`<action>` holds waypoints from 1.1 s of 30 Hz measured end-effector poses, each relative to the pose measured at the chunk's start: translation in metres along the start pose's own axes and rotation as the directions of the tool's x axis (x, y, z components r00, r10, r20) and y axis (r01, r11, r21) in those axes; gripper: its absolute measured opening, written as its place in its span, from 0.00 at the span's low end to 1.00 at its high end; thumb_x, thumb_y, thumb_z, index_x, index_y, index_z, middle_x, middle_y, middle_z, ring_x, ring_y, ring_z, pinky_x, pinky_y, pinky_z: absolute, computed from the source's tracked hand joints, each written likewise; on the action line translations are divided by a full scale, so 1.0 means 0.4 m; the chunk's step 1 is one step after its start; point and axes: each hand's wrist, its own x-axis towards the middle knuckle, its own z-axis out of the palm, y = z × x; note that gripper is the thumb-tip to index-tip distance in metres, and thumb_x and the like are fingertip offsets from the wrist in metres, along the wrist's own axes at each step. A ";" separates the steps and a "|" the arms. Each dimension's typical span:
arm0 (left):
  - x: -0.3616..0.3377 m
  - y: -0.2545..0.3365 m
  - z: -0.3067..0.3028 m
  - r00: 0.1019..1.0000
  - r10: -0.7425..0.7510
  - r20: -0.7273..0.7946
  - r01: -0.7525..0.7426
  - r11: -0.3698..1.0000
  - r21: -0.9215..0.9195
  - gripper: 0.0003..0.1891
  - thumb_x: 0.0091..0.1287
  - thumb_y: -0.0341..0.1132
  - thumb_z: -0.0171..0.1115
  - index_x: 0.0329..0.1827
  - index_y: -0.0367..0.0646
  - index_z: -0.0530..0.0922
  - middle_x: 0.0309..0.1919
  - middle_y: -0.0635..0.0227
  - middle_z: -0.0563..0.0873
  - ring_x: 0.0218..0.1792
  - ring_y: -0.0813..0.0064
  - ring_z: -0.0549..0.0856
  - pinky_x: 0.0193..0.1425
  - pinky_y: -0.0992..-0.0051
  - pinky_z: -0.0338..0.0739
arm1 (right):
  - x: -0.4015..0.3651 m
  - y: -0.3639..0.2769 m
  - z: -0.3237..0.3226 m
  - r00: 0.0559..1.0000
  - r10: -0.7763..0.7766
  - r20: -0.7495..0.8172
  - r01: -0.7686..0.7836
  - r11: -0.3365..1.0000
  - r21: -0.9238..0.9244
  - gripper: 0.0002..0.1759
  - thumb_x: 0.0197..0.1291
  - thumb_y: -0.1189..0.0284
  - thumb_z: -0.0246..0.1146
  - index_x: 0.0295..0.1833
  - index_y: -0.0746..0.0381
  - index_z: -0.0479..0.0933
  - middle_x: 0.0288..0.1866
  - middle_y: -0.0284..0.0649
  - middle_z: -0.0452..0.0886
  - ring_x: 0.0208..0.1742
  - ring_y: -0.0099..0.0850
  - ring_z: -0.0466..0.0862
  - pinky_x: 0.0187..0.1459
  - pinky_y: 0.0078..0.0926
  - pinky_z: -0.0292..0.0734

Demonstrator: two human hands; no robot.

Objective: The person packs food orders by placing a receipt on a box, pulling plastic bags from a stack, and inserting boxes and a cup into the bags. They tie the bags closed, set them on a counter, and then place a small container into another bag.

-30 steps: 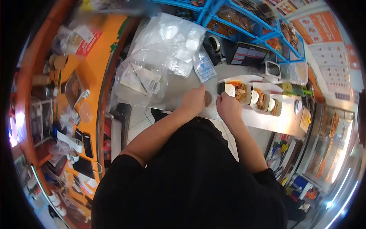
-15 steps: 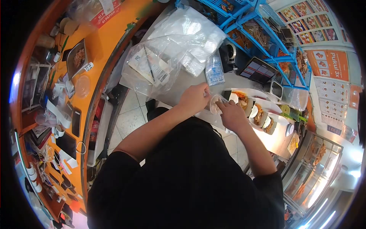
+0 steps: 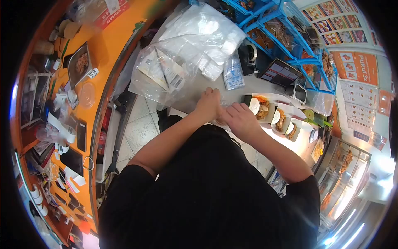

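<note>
My left hand (image 3: 209, 104) and my right hand (image 3: 240, 119) are close together over the near edge of the metal counter (image 3: 192, 93). Between them is a small clear plastic bag (image 3: 224, 103), with the fingers of both hands closed on it. My hands cover most of the bag, and what lies inside cannot be made out now. Just right of my right hand stand three open paper boxes of food: the nearest box (image 3: 262, 108), a middle box (image 3: 280, 120) and a far box (image 3: 292, 132). Each has something white and round at its left side.
A pile of clear plastic bags (image 3: 203, 29) covers the counter's far left. Beyond my hands are a blue-printed packet (image 3: 234, 74), a black tape dispenser (image 3: 249, 58) and a tablet (image 3: 280, 72). Blue baskets (image 3: 296, 50) rise behind. An orange counter (image 3: 110, 54) runs along the left.
My hands have drawn closer together. The right hand has moved slightly left and up over the bag, hiding most of it. The left hand's fingers now point further upward.
</note>
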 end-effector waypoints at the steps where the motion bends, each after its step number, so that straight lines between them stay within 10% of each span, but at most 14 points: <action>1: 0.000 -0.009 0.007 0.995 -0.017 0.095 0.023 0.998 -0.059 0.28 0.58 0.41 0.76 0.53 0.34 0.72 0.40 0.46 0.84 0.52 0.42 0.85 0.53 0.50 0.82 | 0.002 0.005 0.002 0.996 0.081 -0.033 -0.075 0.987 0.143 0.07 0.62 0.73 0.64 0.45 0.59 0.80 0.43 0.40 0.84 0.53 0.38 0.83 0.50 0.37 0.78; 6: 0.016 -0.018 -0.019 0.936 0.061 0.346 -0.013 0.990 -0.142 0.27 0.63 0.41 0.74 0.55 0.34 0.70 0.44 0.42 0.86 0.51 0.38 0.86 0.54 0.48 0.81 | -0.027 0.048 -0.060 0.959 0.264 0.102 -0.278 0.804 0.525 0.12 0.61 0.78 0.69 0.50 0.58 0.80 0.42 0.42 0.82 0.47 0.43 0.85 0.52 0.41 0.81; 11: 0.033 -0.018 -0.011 0.950 0.269 0.158 -0.211 0.928 -0.308 0.13 0.72 0.32 0.64 0.54 0.37 0.75 0.42 0.46 0.87 0.43 0.41 0.86 0.49 0.52 0.79 | -0.061 0.052 -0.100 0.933 0.354 0.063 -0.321 0.738 0.594 0.14 0.63 0.76 0.72 0.53 0.59 0.81 0.43 0.41 0.81 0.43 0.36 0.86 0.45 0.34 0.82; 15: 0.078 -0.057 0.000 0.950 0.287 0.126 -0.243 0.929 -0.280 0.13 0.72 0.33 0.64 0.55 0.35 0.77 0.43 0.45 0.87 0.45 0.42 0.86 0.50 0.54 0.79 | -0.093 0.073 0.073 0.737 0.651 -0.182 -0.229 0.493 0.839 0.37 0.58 0.76 0.76 0.72 0.60 0.69 0.65 0.46 0.76 0.60 0.36 0.82 0.58 0.33 0.80; 17: 0.105 -0.071 -0.017 0.979 -0.029 0.202 0.077 0.968 -0.237 0.14 0.72 0.38 0.66 0.52 0.37 0.78 0.42 0.45 0.88 0.46 0.43 0.87 0.49 0.53 0.80 | -0.092 0.085 0.184 0.576 0.799 -0.173 -0.177 0.329 0.927 0.47 0.56 0.74 0.79 0.78 0.60 0.62 0.74 0.48 0.71 0.69 0.37 0.79 0.64 0.34 0.79; 19: 0.134 -0.106 -0.011 0.965 -0.041 0.261 0.103 0.968 -0.229 0.15 0.71 0.39 0.68 0.52 0.38 0.78 0.41 0.49 0.88 0.43 0.50 0.87 0.46 0.56 0.80 | -0.070 0.085 0.284 0.609 0.769 0.195 -0.351 0.040 0.936 0.63 0.49 0.71 0.83 0.85 0.59 0.50 0.83 0.49 0.60 0.81 0.43 0.67 0.74 0.38 0.71; 20: 0.147 -0.115 -0.012 0.947 -0.062 0.316 0.142 0.961 -0.236 0.16 0.71 0.39 0.70 0.53 0.38 0.78 0.41 0.54 0.88 0.40 0.57 0.87 0.42 0.60 0.79 | -0.060 0.091 0.362 0.719 0.691 -0.079 -0.289 0.400 0.870 0.69 0.43 0.68 0.86 0.86 0.60 0.48 0.83 0.51 0.62 0.82 0.46 0.67 0.76 0.42 0.70; 25: 0.171 -0.076 -0.052 0.801 -0.263 0.538 0.535 0.717 -0.447 0.09 0.72 0.33 0.69 0.46 0.43 0.76 0.38 0.71 0.82 0.35 0.78 0.79 0.34 0.73 0.73 | 0.048 0.083 0.400 0.612 0.791 -0.021 -0.154 0.145 0.977 0.63 0.42 0.63 0.86 0.81 0.64 0.58 0.75 0.57 0.72 0.74 0.54 0.75 0.77 0.46 0.65; 33: 0.211 -0.018 -0.137 0.741 -0.457 0.492 0.582 0.803 -0.129 0.13 0.68 0.34 0.74 0.46 0.45 0.75 0.37 0.72 0.81 0.33 0.78 0.78 0.32 0.72 0.72 | 0.066 0.065 0.515 0.593 0.742 -0.314 -0.495 0.643 0.585 0.53 0.41 0.56 0.82 0.76 0.54 0.70 0.72 0.41 0.70 0.77 0.44 0.64 0.76 0.54 0.55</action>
